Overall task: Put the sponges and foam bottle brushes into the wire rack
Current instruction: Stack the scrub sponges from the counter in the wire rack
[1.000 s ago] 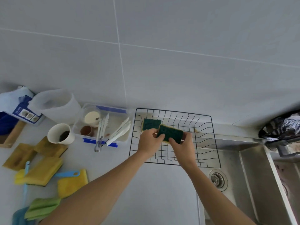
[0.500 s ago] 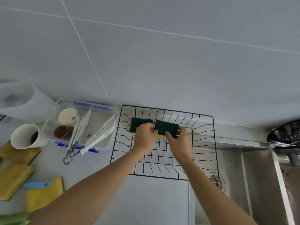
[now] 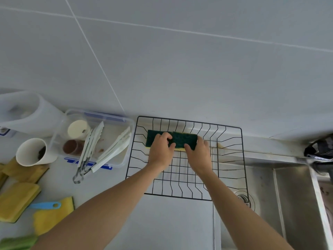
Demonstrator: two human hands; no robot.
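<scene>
A grey tiled wall (image 3: 180, 60) fills the upper half of the frame. Below it, a white counter (image 3: 162, 222) runs across the lower left and centre, and a steel sink (image 3: 281, 192) takes the lower right, with its drain (image 3: 243, 198) showing just past the rack's near right corner.

The black wire rack (image 3: 242, 159) sits at centre, partly on the counter and partly over the sink edge. Left of it stands a clear plastic container (image 3: 115, 159) holding white tongs (image 3: 115, 150) and small cups; metal tongs (image 3: 84, 159) hang out over its near edge. A white paper cup (image 3: 32, 152) stands at the left edge of the frame.

Both forearms reach up from the bottom edge into the rack. The left hand (image 3: 160, 150) and the right hand (image 3: 198, 154) are curled, fingers pressing on a green-topped sponge (image 3: 185, 140) at the rack's far side. It lies end to end with, and touching, a second green-topped sponge (image 3: 152, 138) to its left, which is partly under the left hand.

In the lower left corner, well apart from the rack, lie several yellow sponges (image 3: 16, 201), a blue brush handle (image 3: 43, 205) and something green (image 3: 16, 242) at the bottom edge.
</scene>
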